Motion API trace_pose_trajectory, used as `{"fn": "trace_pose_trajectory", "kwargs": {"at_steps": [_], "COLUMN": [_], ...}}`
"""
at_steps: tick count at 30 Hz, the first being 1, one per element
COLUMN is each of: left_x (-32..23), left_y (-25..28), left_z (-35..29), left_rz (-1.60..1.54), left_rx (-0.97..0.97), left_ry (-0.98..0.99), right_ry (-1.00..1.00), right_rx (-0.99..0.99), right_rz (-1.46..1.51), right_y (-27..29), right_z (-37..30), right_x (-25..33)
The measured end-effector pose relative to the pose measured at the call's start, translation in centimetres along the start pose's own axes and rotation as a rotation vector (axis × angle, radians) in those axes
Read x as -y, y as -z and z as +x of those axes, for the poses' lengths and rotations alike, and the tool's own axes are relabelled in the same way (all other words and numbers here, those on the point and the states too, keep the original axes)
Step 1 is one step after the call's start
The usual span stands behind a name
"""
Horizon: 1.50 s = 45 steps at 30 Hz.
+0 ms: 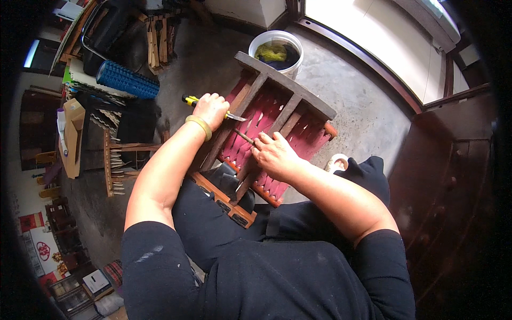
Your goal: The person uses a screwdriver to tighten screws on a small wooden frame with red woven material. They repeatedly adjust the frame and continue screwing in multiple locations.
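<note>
My left hand [210, 111] is closed around a yellow and black utility knife [190, 100]. Its bare blade [236, 117] points right, over the underside of a wooden chair [282, 114] tipped over in front of me. Dark red straps [260, 113] are woven across the chair's frame, with small gaps between them. My right hand [274, 154] is closed at the middle of the chair, its fingertips on a thin brown rod [244, 136]. Whether that rod is loose or part of the chair is unclear. The carved front rail [226, 205] lies against my legs.
Beyond the chair stands a white bucket [298, 45] with yellow-green and dark material inside. A blue textured roller [127, 80], wooden pieces [158, 42] and a slatted wooden frame [111, 165] are at left. A dark wooden panel [453, 202] borders the right side.
</note>
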State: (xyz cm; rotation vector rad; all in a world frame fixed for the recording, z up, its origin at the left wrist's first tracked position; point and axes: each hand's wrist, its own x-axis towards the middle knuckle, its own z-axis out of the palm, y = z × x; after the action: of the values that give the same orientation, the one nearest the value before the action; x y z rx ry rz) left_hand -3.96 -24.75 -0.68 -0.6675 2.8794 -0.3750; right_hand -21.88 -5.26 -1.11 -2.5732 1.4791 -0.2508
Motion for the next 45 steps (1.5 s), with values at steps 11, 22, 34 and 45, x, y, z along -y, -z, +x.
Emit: {"fn": "trace_pose_trajectory", "kwargs": {"at_steps": [11,22,34,45], "left_x": [0.1,1.2,0.5,0.0], "left_y": [1.4,-0.1,-1.0,-0.7], "left_z": [-0.8,4.8,8.2,6.4], "left_rz": [0.035,-0.280,-0.154,-0.064], "left_rx": [-0.018,-0.161,-0.348,-0.438], "left_ry": [-0.050,0.153,0.165,0.105], "right_ry": [-0.002,0.013,0.012,0.024], "right_rx": [0.035,-0.024,-0.069,-0.110], "right_rz": [0.003,0.004,0.014,0.000], "right_y": [0.2,0.1,0.0,0.0], "right_z": [0.1,0.3,0.5,0.3], "right_x": [-0.2,-0.3,-0.2,-0.4]}}
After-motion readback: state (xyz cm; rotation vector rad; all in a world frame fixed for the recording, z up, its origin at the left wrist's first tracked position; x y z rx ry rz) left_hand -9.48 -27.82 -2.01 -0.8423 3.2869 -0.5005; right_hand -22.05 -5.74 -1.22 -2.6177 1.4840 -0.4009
